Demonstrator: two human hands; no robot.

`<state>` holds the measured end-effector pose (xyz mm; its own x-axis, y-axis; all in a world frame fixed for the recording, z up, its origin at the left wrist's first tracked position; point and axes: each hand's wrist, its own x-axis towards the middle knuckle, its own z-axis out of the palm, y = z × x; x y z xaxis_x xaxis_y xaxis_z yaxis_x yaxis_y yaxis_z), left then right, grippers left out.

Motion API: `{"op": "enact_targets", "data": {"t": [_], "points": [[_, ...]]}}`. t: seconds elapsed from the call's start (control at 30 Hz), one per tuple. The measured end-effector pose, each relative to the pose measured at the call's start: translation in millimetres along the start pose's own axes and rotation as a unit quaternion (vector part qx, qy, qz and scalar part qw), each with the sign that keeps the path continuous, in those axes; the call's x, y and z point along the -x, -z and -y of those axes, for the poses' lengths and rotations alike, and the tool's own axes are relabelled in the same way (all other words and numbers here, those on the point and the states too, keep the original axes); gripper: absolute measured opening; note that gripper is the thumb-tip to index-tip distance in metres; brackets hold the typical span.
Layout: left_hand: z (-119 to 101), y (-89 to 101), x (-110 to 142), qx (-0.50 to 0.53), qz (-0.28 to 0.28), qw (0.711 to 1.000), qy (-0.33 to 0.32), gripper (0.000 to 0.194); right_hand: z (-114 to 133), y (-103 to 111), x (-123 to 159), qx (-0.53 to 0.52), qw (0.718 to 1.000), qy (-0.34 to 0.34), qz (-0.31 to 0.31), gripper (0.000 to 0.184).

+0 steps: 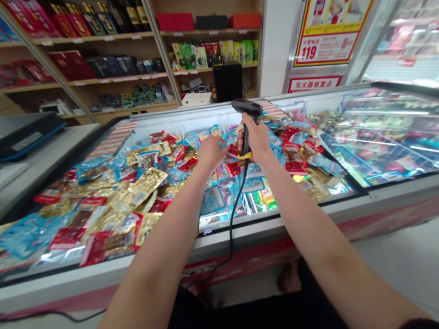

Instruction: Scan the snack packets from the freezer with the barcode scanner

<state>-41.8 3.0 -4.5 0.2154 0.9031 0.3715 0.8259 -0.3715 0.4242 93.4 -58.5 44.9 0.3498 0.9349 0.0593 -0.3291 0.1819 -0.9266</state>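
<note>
Right hand (256,137) wraps its fingers round the black scanner (246,107), handle near upright, over packets (140,191) on the freezer (415,190); left hand (211,152) just left, nearer packets, fingers partly bent, can't tell hold.

Dark bottles (129,9) on wooden shelf (93,39); poster (341,23) reading 119, right.

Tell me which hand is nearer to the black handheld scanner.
Right. The right hand is wrapped around the handle of the black handheld scanner; the left hand is over the packets, left of the scanner and apart from it.
</note>
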Motion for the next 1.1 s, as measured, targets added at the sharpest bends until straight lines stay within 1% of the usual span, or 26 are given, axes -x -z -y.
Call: {"op": "enact_targets", "data": {"t": [0.13, 0.3, 0.43, 0.53, 0.67, 0.73, 0.87, 0.93, 1.03, 1.1], "points": [[27.6, 10.3, 4.3, -0.021, -0.014, 0.999, 0.043, 0.025, -4.7, -3.7, 3.1, 0.027, 0.999, -0.006, 0.017, 0.04], [57.5, 19.5, 9.9, -0.073, 0.001, 0.996, 0.058, 0.029, -10.6, -8.9, 8.5, 0.059, 0.998, -0.006, 0.037, 0.041], [67.1, 28.5, 15.0, -0.104, 0.018, 0.993, 0.051, 0.033, -16.3, -9.0, 9.8, 0.068, 0.997, -0.005, 0.047, 0.04], [70.1, 34.6, 18.5, -0.105, 0.037, 0.992, 0.058, 0.042, -21.0, -8.1, 9.2, 0.069, 0.996, -0.007, 0.062, 0.04], [79.9, 41.2, 19.4, -0.099, 0.04, 0.992, 0.071, 0.051, -24.2, -9.1, 10.5, 0.069, 0.995, -0.011, 0.069, 0.044], [88.3, 44.8, 17.1, -0.095, 0.048, 0.991, 0.078, 0.047, -23.8, -10.5, 12.6, 0.069, 0.995, -0.011, 0.068, 0.044], [101.6, 51.0, 11.0, -0.071, 0.072, 0.991, 0.084, 0.024, -22.8, -12.5, 15.9, 0.08, 0.994, -0.011, 0.073, 0.041], [102.2, 51.9, 10.2, -0.066, 0.061, 0.991, 0.102, 0.02, -24.4, -12.4, 15.6, 0.09, 0.993, -0.011, 0.079, 0.039], [97.4, 50.6, 12.1, -0.077, 0.012, 0.985, 0.153, 0.019, -29.4, -11.4, 13.3, 0.106, 0.991, -0.006, 0.087, 0.038], [93.9, 49.8, 13.4, -0.068, -0.024, 0.981, 0.181, 0.022, -32.6, -10.8, 11.8, 0.111, 0.99, 0.0, 0.087, 0.036]]}}
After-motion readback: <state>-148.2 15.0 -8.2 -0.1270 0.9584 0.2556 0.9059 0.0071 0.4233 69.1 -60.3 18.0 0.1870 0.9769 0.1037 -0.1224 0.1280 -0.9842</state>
